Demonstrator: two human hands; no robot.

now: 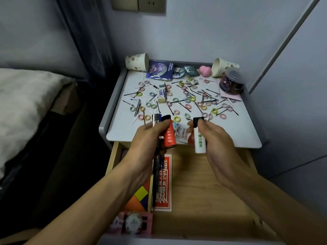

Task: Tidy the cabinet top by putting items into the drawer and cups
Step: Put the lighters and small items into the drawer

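Left hand [146, 138]: clasps a red tube [169, 137] and pens [155, 121] over the open drawer [203, 183].
Right hand [212, 138]: grasps a white tube [200, 140], alongside.
Surface [230, 131]: strewn with hair ties [188, 106]; one paper cup [137, 61] tipped over at the back.

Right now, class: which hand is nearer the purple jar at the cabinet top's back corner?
Right. The right hand, holding a white tube, is in front of the jar; the left hand, holding a red tube, is farther left.

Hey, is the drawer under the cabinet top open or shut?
Open: the drawer is pulled out, showing its wooden floor and a red card inside.
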